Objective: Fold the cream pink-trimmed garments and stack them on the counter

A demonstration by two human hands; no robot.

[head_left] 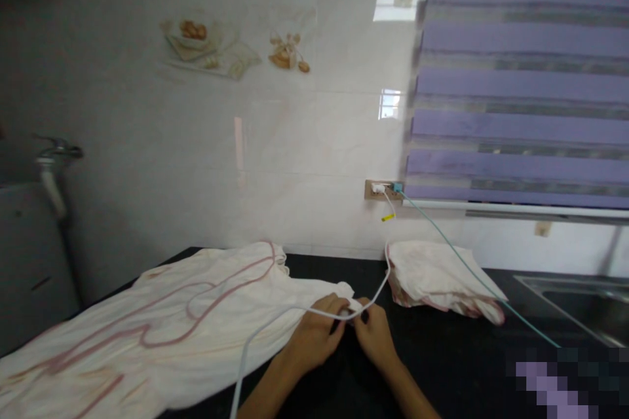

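White cloth with dusty-pink trim sprawls over the left of the black desk [452, 360], and you're right at its narrow end: the white garment [236, 334] stretches away to your left, one slim part reaching out to your hands. Your left hand [317, 330] and right hand [376, 334] sit side by side, the fingers of both pinched together on that tip. Now watch the white cable [314, 311]! It loops right across your knuckles, between you and the cloth; whether it touches your skin, you can't tell from this angle. Lift sharply and it could snag on a wrist or get bundled into the fabric, and since it runs up towards the wall socket [368, 191], a hard tug might strain whatever is plugged in there. Look right, too: the teal cord [426, 215] slants down across the folded cloth [432, 268], so a wide swing of your right elbow could catch it and drag that pile askew, perhaps towards the sink [545, 299]. And the grip itself? It's a small one, fingertips only, so a quick pull may slip off the tip, while the broad body, lying loose and rippled, could bunch up or slide along the smooth surface.
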